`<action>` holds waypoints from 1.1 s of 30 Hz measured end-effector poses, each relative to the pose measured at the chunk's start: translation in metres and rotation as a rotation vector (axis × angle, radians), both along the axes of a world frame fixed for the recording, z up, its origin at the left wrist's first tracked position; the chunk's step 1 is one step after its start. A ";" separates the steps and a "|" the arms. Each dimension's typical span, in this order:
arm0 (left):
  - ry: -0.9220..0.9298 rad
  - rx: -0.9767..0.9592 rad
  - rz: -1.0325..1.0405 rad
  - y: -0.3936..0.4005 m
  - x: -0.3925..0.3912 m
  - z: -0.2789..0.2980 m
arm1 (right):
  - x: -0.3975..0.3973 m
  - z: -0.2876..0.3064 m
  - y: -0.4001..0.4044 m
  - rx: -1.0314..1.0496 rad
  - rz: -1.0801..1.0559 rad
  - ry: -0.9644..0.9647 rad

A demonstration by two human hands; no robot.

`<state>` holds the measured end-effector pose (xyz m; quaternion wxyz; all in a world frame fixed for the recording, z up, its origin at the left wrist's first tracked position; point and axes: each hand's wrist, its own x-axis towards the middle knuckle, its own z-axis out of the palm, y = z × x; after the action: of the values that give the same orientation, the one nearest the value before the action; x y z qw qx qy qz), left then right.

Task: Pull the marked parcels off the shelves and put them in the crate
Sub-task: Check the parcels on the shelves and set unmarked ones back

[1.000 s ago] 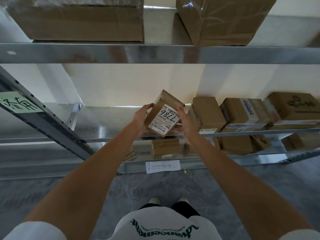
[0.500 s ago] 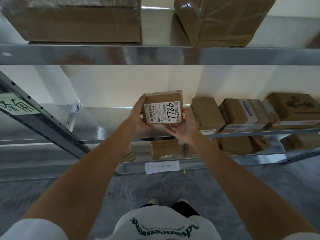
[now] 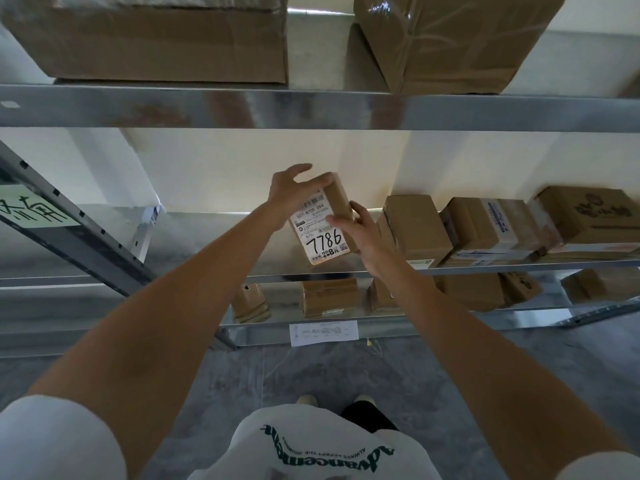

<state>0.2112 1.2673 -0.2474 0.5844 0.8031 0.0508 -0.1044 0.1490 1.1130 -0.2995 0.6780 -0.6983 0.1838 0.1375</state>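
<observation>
The parcel [image 3: 323, 218] has turned upright, its 7786 label now readable; left hand [image 3: 289, 195] curls over its top, right hand [image 3: 360, 230] touches its side with spread fingers; held above the middle shelf [image 3: 194, 268]; marked, so crate-bound.

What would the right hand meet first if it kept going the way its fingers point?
The right hand already touches the 7786 parcel; its fingers point up-left across it, so likely the left hand next. Depth is unclear.

**Both arms raised, hands at twelve o'clock**

Both bare forearms reach forward and up. The left hand [image 3: 289, 192] curls over the small brown cardboard parcel [image 3: 323, 218]; the right hand [image 3: 363, 233] touches its right edge, fingers relaxed.
</observation>
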 end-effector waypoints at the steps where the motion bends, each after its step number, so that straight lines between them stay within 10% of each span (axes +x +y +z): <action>1: -0.015 -0.051 0.083 -0.001 0.000 -0.002 | -0.001 -0.005 -0.002 0.076 -0.048 0.030; 5: 0.170 -0.238 0.346 -0.008 -0.007 -0.024 | -0.003 -0.014 -0.001 0.238 -0.164 0.209; 12: 0.320 -0.590 0.417 0.006 -0.028 -0.059 | -0.006 -0.016 0.023 -0.155 -0.029 0.150; 23: 0.419 -0.425 0.273 0.021 -0.022 -0.072 | 0.012 -0.024 0.040 -0.088 0.065 0.220; 29: -0.149 -0.027 0.468 0.005 -0.013 -0.058 | 0.011 -0.027 0.009 -0.466 -0.082 -0.133; 33: -0.272 -0.145 0.410 -0.042 -0.002 -0.043 | 0.015 -0.019 -0.059 -0.798 -0.208 -0.321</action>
<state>0.2091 1.2252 -0.2907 0.6508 0.7387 0.1260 0.1217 0.1645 1.0543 -0.3183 0.3855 -0.8957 0.1842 -0.1233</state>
